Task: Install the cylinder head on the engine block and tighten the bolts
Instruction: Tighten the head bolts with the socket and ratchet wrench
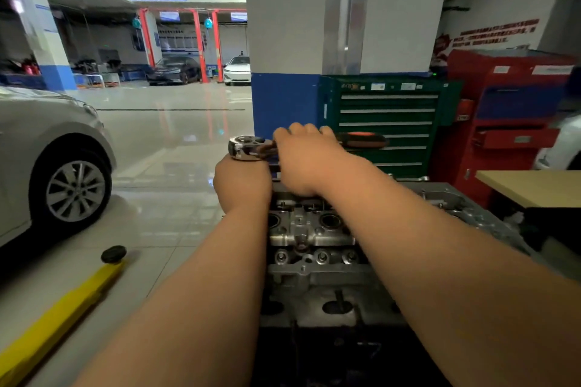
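Note:
A metal cylinder head (pixel 309 239) lies on top of the engine block in front of me, with bolts and round holes showing along it. A ratchet wrench (pixel 248 148) with a chrome head and an orange-and-black handle (pixel 364 139) stands over the far end of the cylinder head. My right hand (pixel 309 160) grips the wrench's handle near its middle. My left hand (pixel 242 182) is curled just under the chrome head, around the part below it, which is hidden by the fingers.
A grey car (pixel 53 160) stands at the left, with a yellow lift arm (pixel 59 308) on the floor. Behind the engine are a white-and-blue pillar (pixel 283 41), a green tool cabinet (pixel 386 122) and a red cabinet (pixel 509 122). A beige tabletop (pixel 534 187) sits at right.

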Tool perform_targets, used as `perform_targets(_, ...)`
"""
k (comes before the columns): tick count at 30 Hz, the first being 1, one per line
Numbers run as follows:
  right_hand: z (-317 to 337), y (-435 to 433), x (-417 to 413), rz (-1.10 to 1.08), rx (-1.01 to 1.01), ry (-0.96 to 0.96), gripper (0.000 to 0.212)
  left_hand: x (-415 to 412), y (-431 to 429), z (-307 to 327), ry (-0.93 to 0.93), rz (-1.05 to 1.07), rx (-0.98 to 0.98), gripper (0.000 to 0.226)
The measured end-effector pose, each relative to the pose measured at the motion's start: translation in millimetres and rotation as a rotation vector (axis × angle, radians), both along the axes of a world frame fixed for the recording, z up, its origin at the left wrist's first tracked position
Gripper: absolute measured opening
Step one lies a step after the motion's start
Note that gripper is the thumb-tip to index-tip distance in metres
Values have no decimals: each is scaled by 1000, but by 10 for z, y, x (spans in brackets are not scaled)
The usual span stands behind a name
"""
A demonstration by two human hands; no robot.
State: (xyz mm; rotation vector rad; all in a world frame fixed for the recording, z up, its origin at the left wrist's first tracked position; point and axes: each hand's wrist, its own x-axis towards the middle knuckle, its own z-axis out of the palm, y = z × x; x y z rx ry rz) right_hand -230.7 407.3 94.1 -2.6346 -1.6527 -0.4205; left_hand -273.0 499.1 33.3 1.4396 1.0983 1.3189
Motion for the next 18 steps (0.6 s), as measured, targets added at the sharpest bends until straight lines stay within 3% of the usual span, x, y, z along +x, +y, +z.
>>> perform_targets(3, -38, 84, -286, -89, -92, -65, 59, -36, 36, -31, 11, -41, 2, 32)
perform_targets(6, -135, 1, -215, -18, 58, -131, 43, -5, 61, -24, 41, -40, 38, 29)
perform_targets(9, 28, -45, -26, -37, -18, -17, 45, 9, 15, 4, 105, 16, 43, 25)
perform_targets(12, 138, 46, -267, -76, -192, -11, 14, -17, 60, -11, 122, 6, 42, 27)
perform_targets(15, -9, 57, -391, -23, -65, -35, 24, -23, 99, -43, 97, -26, 62, 26)
perform_targets(18, -17, 6, -106, -55, 38, -9, 20, 0, 53, -26, 191, 48, 111, 24)
